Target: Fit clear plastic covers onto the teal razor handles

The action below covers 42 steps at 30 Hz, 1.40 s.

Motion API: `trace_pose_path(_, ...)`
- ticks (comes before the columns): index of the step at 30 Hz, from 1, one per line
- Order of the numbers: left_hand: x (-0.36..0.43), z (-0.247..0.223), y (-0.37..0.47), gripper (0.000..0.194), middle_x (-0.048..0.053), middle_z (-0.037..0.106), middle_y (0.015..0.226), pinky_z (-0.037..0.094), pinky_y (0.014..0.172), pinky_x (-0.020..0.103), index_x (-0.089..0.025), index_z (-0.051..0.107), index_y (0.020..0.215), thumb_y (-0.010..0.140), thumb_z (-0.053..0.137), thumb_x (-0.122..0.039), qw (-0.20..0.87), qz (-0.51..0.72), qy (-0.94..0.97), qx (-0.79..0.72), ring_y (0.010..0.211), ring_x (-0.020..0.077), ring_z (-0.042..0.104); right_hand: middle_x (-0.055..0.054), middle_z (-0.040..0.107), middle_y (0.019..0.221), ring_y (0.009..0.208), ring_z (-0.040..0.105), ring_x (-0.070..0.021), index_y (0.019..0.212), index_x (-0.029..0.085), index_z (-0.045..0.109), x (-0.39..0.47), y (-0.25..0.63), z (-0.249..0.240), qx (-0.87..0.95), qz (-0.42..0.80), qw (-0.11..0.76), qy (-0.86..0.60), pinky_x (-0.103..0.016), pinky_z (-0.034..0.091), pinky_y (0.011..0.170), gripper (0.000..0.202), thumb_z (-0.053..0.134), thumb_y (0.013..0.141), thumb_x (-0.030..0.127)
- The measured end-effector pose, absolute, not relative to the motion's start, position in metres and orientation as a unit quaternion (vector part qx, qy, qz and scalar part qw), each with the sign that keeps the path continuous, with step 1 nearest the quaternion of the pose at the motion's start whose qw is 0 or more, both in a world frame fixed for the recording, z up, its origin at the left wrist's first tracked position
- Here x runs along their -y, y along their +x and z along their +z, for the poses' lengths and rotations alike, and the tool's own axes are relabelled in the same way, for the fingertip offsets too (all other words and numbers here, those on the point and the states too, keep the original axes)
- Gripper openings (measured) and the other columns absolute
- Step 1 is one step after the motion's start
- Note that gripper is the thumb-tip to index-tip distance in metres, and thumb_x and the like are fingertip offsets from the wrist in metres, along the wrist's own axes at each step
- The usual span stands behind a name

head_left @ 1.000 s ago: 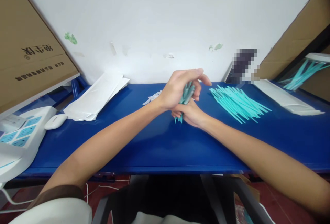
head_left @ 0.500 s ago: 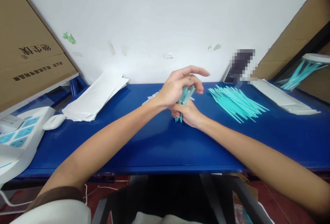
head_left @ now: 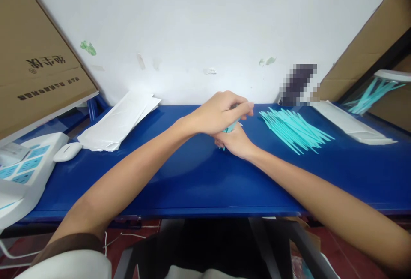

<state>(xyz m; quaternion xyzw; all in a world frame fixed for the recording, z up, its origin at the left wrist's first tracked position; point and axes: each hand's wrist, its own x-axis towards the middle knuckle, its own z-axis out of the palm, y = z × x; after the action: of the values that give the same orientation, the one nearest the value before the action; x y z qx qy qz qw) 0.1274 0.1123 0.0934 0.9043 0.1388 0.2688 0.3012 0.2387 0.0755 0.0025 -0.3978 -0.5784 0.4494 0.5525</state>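
My right hand (head_left: 236, 140) is wrapped round a bundle of teal sticks (head_left: 230, 127), low over the middle of the blue table (head_left: 205, 184). Over the top of the bundle lies my left hand (head_left: 223, 109), its fingers curled round the upper ends and hiding most of them. Small tips poke out beneath the right fist. To the right, a loose pile of teal sticks (head_left: 295, 129) is spread on the table.
White paper sleeves (head_left: 117, 120) and a white case (head_left: 67, 152) lie left, beside a white power strip (head_left: 35, 163). On the right are a white packet (head_left: 355, 124), a clear container of teal sticks (head_left: 374, 94) and a blurred dark device (head_left: 297, 84). A cardboard box (head_left: 41, 56) stands left.
My left hand has come down and its fingers have closed over the upper ends of the bundle, which showed between the hands before. My right hand has hardly moved.
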Motion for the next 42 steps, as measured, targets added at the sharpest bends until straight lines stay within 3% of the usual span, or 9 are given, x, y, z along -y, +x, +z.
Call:
trace_pose_path(5, -0.112, 0.088, 0.132, 0.032, 0.004, 0.075, 0.083, 0.050, 0.072, 0.025, -0.016, 0.074, 0.089, 0.100, 0.044, -0.024, 0.285, 0.336, 0.884, -0.158, 0.078, 0.0143, 0.069, 0.006, 0.045, 0.042, 0.039, 0.046, -0.0100, 0.054, 0.023, 0.045, -0.077, 0.240, 0.003, 0.587, 0.465, 0.538, -0.387, -0.027, 0.039, 0.043, 0.042, 0.077, 0.077, 0.037)
trace_pose_path(10, -0.111, 0.076, 0.138, 0.037, 0.003, 0.069, 0.072, 0.048, 0.070, 0.026, -0.016, 0.065, 0.072, 0.101, 0.044, -0.026, 0.264, 0.381, 0.877, -0.128, 0.070, 0.0130, 0.064, 0.010, 0.037, 0.043, 0.042, 0.033, -0.0062, 0.054, 0.022, 0.044, -0.078, 0.241, 0.000, 0.541, 0.512, 0.552, -0.374, -0.025, 0.031, 0.044, 0.041, 0.083, 0.064, 0.031)
trace_pose_path(17, -0.114, 0.075, 0.136, 0.035, 0.002, 0.065, 0.070, 0.042, 0.069, 0.030, -0.019, 0.061, 0.071, 0.100, 0.047, -0.030, 0.119, 0.339, 0.931, -0.060, 0.066, 0.0149, 0.058, 0.004, 0.044, 0.044, 0.048, 0.048, -0.0114, 0.048, 0.022, 0.045, -0.079, 0.243, -0.012, 0.594, 0.493, 0.516, -0.371, -0.029, 0.038, 0.050, 0.035, 0.073, 0.070, 0.024)
trace_pose_path(22, -0.111, 0.072, 0.137, 0.043, -0.001, 0.049, 0.056, 0.038, 0.066, 0.032, -0.020, 0.050, 0.059, 0.100, 0.045, -0.031, 0.147, 0.354, 0.918, -0.105, 0.059, 0.0143, 0.050, 0.010, 0.031, 0.040, 0.038, 0.027, -0.0075, 0.055, 0.025, 0.041, -0.075, 0.241, -0.008, 0.555, 0.525, 0.521, -0.381, -0.028, 0.020, 0.040, 0.043, 0.081, 0.065, 0.034)
trace_pose_path(29, -0.125, 0.081, 0.106, 0.027, 0.007, 0.070, 0.090, 0.049, 0.083, 0.035, -0.022, 0.070, 0.084, 0.091, 0.064, -0.047, 0.336, 0.507, 0.777, -0.164, 0.098, 0.0247, 0.065, 0.007, 0.035, 0.049, 0.047, 0.027, -0.0078, 0.056, 0.024, 0.040, -0.075, 0.248, -0.001, 0.579, 0.490, 0.512, -0.403, -0.027, 0.020, 0.046, 0.046, 0.079, 0.074, 0.040)
trace_pose_path(32, -0.157, 0.071, 0.049, 0.030, 0.008, 0.070, 0.103, 0.049, 0.092, 0.041, -0.026, 0.072, 0.089, 0.088, 0.064, -0.055, 0.272, 0.610, 0.693, -0.272, 0.113, 0.0313, 0.060, 0.007, 0.034, 0.051, 0.050, 0.029, -0.0088, 0.054, 0.023, 0.039, -0.076, 0.251, 0.000, 0.589, 0.468, 0.510, -0.418, -0.028, 0.021, 0.048, 0.047, 0.077, 0.076, 0.038)
trace_pose_path(34, -0.178, 0.058, 0.000, 0.031, 0.009, 0.067, 0.118, 0.040, 0.108, 0.048, -0.028, 0.074, 0.095, 0.082, 0.069, -0.056, 0.156, 0.575, 0.715, -0.365, 0.128, 0.0375, 0.050, 0.007, 0.033, 0.052, 0.052, 0.030, -0.0097, 0.056, 0.023, 0.039, -0.076, 0.252, -0.001, 0.599, 0.450, 0.510, -0.422, -0.028, 0.023, 0.050, 0.044, 0.076, 0.077, 0.036)
trace_pose_path(38, -0.209, 0.031, -0.086, 0.069, 0.017, 0.054, 0.143, 0.017, 0.115, 0.066, -0.027, 0.070, 0.106, 0.048, 0.092, -0.055, 0.078, 0.423, 0.687, -0.586, 0.150, 0.0547, 0.013, 0.006, 0.039, 0.055, 0.055, 0.035, -0.0119, 0.061, 0.024, 0.044, -0.074, 0.249, -0.002, 0.640, 0.408, 0.488, -0.430, -0.029, 0.028, 0.054, 0.036, 0.073, 0.081, 0.034)
trace_pose_path(42, -0.221, 0.024, -0.114, 0.095, 0.022, 0.055, 0.141, 0.019, 0.108, 0.072, -0.025, 0.064, 0.119, 0.039, 0.090, -0.069, 0.080, 0.354, 0.682, -0.635, 0.143, 0.0605, 0.024, 0.005, 0.042, 0.055, 0.058, 0.039, -0.0135, 0.062, 0.023, 0.044, -0.073, 0.250, -0.002, 0.674, 0.371, 0.469, -0.434, -0.030, 0.031, 0.059, 0.036, 0.070, 0.084, 0.034)
